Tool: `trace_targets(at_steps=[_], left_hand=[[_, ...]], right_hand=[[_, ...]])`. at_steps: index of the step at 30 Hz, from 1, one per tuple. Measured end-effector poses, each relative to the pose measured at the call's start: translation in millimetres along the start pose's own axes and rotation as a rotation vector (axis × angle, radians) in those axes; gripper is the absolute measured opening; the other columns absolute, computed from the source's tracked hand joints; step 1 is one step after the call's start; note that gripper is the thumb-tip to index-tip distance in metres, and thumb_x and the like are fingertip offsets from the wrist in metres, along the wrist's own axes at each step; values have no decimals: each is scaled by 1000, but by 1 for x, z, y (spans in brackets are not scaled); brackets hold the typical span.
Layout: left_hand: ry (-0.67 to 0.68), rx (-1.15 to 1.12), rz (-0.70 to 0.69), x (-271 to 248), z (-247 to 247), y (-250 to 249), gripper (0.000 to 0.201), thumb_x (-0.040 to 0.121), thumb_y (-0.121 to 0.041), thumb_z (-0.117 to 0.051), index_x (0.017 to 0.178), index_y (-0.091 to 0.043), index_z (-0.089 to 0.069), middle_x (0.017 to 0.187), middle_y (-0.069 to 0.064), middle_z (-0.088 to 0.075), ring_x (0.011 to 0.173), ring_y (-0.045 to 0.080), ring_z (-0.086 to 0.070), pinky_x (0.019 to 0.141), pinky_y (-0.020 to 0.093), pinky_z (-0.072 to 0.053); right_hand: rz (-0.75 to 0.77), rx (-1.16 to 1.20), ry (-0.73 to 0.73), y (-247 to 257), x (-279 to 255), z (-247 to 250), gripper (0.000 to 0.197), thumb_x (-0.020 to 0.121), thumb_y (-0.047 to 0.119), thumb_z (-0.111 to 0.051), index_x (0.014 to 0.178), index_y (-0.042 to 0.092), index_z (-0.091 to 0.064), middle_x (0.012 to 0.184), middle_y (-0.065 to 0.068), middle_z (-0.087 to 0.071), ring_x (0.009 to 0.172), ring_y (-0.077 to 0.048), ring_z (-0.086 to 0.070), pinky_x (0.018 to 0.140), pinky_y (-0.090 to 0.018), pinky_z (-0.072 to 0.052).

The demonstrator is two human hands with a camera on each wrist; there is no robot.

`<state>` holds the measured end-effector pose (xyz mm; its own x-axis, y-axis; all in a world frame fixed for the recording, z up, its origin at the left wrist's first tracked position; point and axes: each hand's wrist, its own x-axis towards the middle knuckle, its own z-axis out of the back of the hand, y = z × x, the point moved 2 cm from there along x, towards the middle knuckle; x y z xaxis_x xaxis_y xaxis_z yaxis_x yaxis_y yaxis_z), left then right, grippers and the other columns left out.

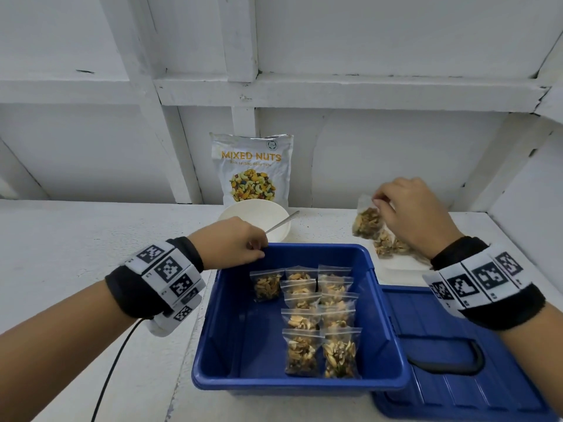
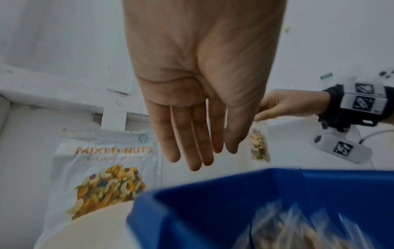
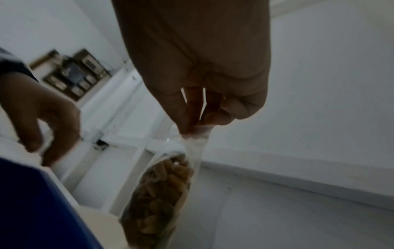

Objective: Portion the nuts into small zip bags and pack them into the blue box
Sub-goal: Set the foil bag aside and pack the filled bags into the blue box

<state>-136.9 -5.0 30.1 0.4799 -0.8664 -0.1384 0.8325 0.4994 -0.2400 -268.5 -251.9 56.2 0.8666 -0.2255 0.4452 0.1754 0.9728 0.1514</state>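
Clear plastic is pinched between the thumb and fingertips of the right hand (image 1: 417,214), which grips the sealed top edge of a small zip bag of nuts (image 1: 367,222) so that the bag hangs below the fingers, lifted off the table to the far right of the blue box (image 1: 384,315). In the right wrist view the bag's top strip is squeezed between the fingers (image 3: 187,118) and the nuts fill its lower part. Just under and beside that hanging bag, more filled zip bags (image 1: 388,243) lie on the white table, beyond the box's far right corner. The left hand (image 1: 231,243) hovers at the box's far left corner and holds nothing; the left wrist view shows its fingers (image 2: 192,143) straight and close together, pointing down toward the box rim. Inside the blue box, eleven or so filled bags (image 1: 316,315) stand in two overlapping rows along its right half, with one more set apart to their left near the far wall. A blue lid (image 1: 463,360) with a black handle lies flat against the box's right side. Behind the box sits a white bowl (image 1: 253,217) with a metal spoon (image 1: 281,222) resting in it, and behind the bowl a "MIXED NUTS" pouch (image 1: 251,169) stands upright against the white wall.
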Motion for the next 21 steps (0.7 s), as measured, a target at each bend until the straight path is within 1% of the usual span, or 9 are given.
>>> trace_targets(at_steps=[2,4,6,8,10,14,16,19,21], left_hand=[[-106,-71,-13,-3,14,-4,25,90,-28,-56,112,-17,-63,102,-2,-68,89,7,-60,78,13,-43],[-215,-158,-42,-6,26,-12,24,89,-26,-59,110,-16,-64,97,-4,-68,81,-1,-59,72,5,-42],[-308,-246,-86,-9,33,-23,25,87,-25,-61,110,-16,-64,92,-10,-66,76,-10,-58,71,2,-43],[-368,-311,-125,-12,37,-35,25,87,-26,-61,110,-17,-63,87,-18,-60,78,-17,-55,73,5,-46],[-400,-343,-156,-16,38,-44,22,87,-27,-61,107,-16,-63,86,-20,-58,81,-15,-55,75,12,-49],[-464,-440,-196,-25,38,-52,4,88,-19,-60,90,-18,-63,83,-14,-62,85,0,-58,72,17,-51],[-488,-485,-184,-28,38,-54,6,88,-16,-60,86,-21,-61,83,-12,-63,83,2,-59,72,18,-51],[-548,-482,-156,-30,37,-54,8,88,-14,-60,84,-20,-61,79,-13,-62,83,5,-59,74,16,-49],[-611,-491,-137,-31,36,-52,7,88,-12,-60,85,-18,-62,77,-15,-61,81,6,-59,74,17,-49]], right_hand=[[77,47,-23,19,1,9,16,92,15,-52,94,6,-65,92,-6,-62,85,-17,-41,75,-27,-32],[133,108,-11,37,1,14,14,91,15,-54,92,8,-65,86,-1,-59,83,-14,-40,71,-22,-29],[170,189,34,54,-1,17,12,90,16,-55,90,10,-66,81,6,-53,77,-11,-40,65,-15,-28],[195,302,88,69,-3,18,10,89,16,-57,88,12,-67,80,7,-56,71,-1,-42,67,-9,-31],[193,423,113,82,-5,18,8,87,14,-60,86,13,-68,80,6,-60,68,4,-47,68,-7,-35],[156,569,127,96,-8,19,7,87,13,-61,86,14,-68,80,6,-62,73,10,-50,70,-4,-37],[138,607,131,99,-9,20,7,87,15,-61,87,15,-68,81,7,-62,75,8,-50,70,-4,-37],[88,663,139,100,-13,22,5,87,18,-61,88,19,-66,81,10,-62,77,-1,-54,68,-5,-38],[49,665,159,98,-16,21,3,87,21,-61,89,21,-63,82,11,-61,76,-1,-55,67,-3,-38]])
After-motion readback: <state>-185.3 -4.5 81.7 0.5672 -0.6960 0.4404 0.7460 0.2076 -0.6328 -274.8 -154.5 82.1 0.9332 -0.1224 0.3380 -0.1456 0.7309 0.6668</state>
